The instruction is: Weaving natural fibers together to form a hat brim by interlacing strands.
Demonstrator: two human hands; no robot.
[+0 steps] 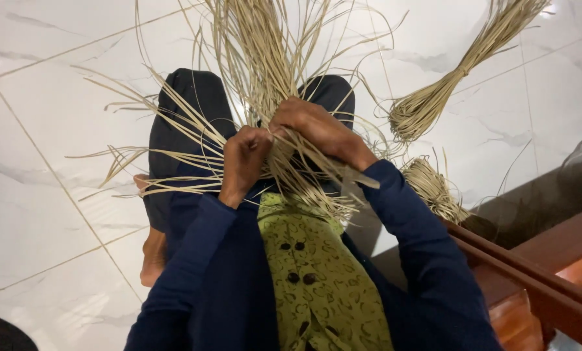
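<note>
Now mid-weave | my left hand (244, 158) and right hand (312, 127) both closed on the dry straw strips (265, 71) over my lap | next: tight, even crossing of strands | spare bundle (427, 107) on floor (37, 130).

Strands (265, 58): tops cut off at upper edge above the hands.
Tied bundle (447, 84): far end cropped.
Left hand (242, 162), right hand (317, 130): fingertips buried among strands; grip unclear.
Bench (538, 273): cropped at right.
</note>
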